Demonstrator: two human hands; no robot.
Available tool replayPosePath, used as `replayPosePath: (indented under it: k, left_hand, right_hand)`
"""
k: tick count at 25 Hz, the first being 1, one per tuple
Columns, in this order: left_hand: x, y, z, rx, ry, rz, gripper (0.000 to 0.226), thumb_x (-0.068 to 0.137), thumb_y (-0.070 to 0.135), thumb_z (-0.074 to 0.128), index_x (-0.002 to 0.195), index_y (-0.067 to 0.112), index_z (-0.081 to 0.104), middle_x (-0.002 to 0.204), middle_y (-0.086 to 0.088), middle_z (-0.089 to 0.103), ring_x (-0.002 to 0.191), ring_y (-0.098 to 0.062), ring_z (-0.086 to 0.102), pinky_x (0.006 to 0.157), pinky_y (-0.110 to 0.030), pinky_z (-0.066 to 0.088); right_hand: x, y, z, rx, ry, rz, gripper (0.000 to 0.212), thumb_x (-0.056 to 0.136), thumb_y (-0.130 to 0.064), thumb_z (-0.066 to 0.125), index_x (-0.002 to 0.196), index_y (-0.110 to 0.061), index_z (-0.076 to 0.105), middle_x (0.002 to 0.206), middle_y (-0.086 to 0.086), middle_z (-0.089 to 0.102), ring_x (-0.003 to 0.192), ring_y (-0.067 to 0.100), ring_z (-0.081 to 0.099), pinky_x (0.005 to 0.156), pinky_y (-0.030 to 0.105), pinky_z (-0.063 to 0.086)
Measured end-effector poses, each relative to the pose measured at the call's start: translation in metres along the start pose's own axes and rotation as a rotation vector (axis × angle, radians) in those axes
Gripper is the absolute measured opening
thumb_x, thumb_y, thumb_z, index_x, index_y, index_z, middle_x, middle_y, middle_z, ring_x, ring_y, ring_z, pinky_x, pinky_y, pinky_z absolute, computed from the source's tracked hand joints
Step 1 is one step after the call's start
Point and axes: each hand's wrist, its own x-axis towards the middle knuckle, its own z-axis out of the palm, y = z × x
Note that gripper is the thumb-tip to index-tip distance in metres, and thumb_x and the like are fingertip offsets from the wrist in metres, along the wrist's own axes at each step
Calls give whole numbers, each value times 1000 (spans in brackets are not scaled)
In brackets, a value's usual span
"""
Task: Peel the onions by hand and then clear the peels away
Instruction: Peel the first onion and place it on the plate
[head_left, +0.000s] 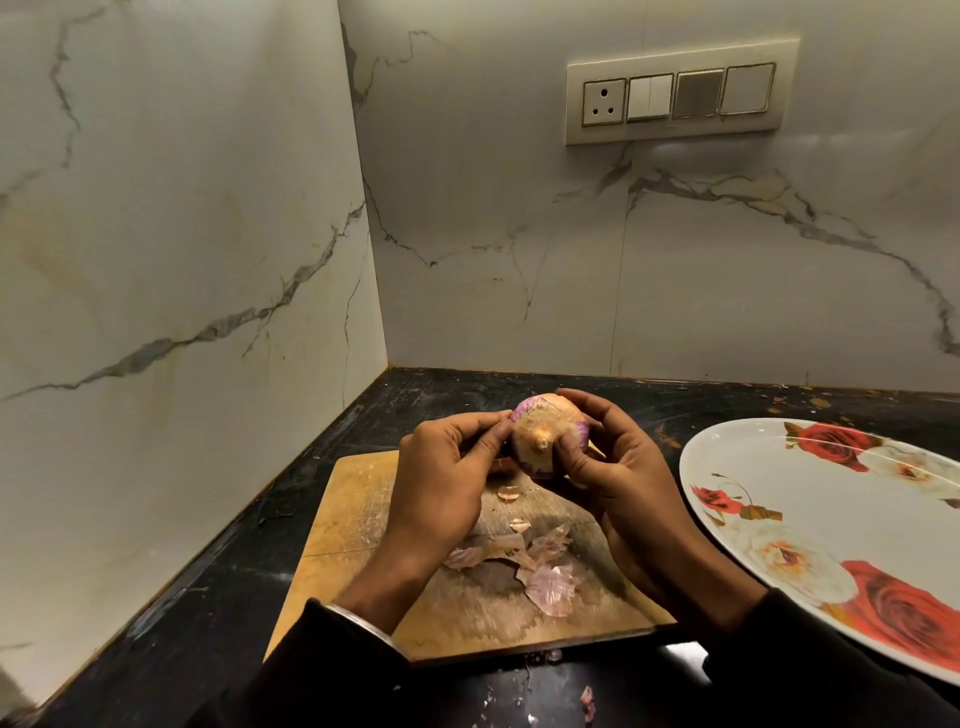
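The red onion (545, 441) is held up over the far end of the wooden cutting board (358, 525), root end toward the camera, with both hands curled round it: the right hand (618, 483) cradles it from below and the side, its thumb pressed on the skin, while the left hand (447, 478) pinches at the skin on the other side. Purple flesh shows at the edges but papery tan skin covers the middle, so the peeling looks partly done. Loose peels (524, 561) lie scattered on the board below the hands, and a few scraps (587, 699) sit on the dark counter (218, 571) near the front edge; none looks cleared yet. The rose-patterned plate (841, 519), on the counter just right of the board, holds nothing where it is visible. No other onion can be seen.
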Motion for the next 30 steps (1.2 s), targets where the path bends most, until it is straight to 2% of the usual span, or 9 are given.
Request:
replayPosePath:
  k: [2, 4, 9, 13, 15, 23, 27, 30]
  left_hand:
    - [-1, 1, 1, 25, -1, 30, 24, 94, 13, 63, 117, 19, 69, 90, 20, 68, 74, 18, 64, 62, -4, 49]
    - [-1, 0, 1, 42, 3, 40, 23, 95, 12, 62, 116, 21, 69, 86, 25, 64, 76, 19, 63, 63, -4, 49]
    - [1, -4, 1, 31, 22, 12, 23, 96, 14, 61, 116, 22, 70, 92, 19, 68, 81, 17, 64, 67, -6, 51]
    - [2, -8, 3, 45, -3, 3, 28, 98, 18, 58, 125, 18, 67, 107, 8, 72, 93, 4, 68, 78, -15, 57]
    - [3, -8, 2, 26, -18, -7, 26, 98, 16, 58, 122, 18, 69, 104, 8, 73, 90, 2, 69, 74, -15, 57]
    - [1, -4, 1, 61, 43, 12, 20, 94, 13, 65, 111, 13, 74, 82, 21, 65, 76, 16, 65, 62, -5, 50]
    - [0, -1, 0, 67, 60, 19, 18, 94, 10, 64, 110, 12, 73, 78, 24, 61, 70, 21, 61, 57, -1, 46]
    - [2, -2, -1, 64, 76, 5, 17, 95, 11, 62, 108, 12, 73, 80, 21, 64, 71, 18, 63, 58, -3, 48]
  right_hand:
    - [-1, 1, 1, -13, -1, -18, 49, 74, -14, 70, 122, -22, 61, 122, 4, 65, 103, 21, 70, 78, 38, 60]
    - [-2, 2, 2, -27, -2, -34, 51, 72, -17, 70, 122, -22, 60, 121, 3, 65, 103, 19, 70, 77, 36, 60]
    - [-2, 2, 3, -13, -8, -45, 52, 72, -17, 70, 123, -20, 60, 119, 2, 67, 104, 19, 70, 78, 36, 60]
    - [-1, 1, 2, 8, -17, -38, 54, 71, -16, 70, 124, -19, 60, 119, 3, 66, 104, 20, 70, 77, 36, 60]
    - [-1, 1, 1, 21, -23, -21, 53, 71, -15, 70, 123, -18, 60, 120, 5, 66, 103, 22, 70, 77, 37, 60]
    - [-1, 4, 2, 34, -21, 4, 50, 75, -15, 68, 124, -18, 59, 122, 7, 65, 104, 24, 70, 78, 38, 60]
    - [-1, 4, 4, 49, -8, 2, 50, 77, -15, 67, 126, -18, 59, 124, 8, 64, 106, 26, 69, 80, 42, 60]
    - [0, -1, 3, 98, -26, 24, 46, 80, -15, 65, 125, -17, 60, 121, 7, 67, 105, 26, 70, 79, 41, 60]
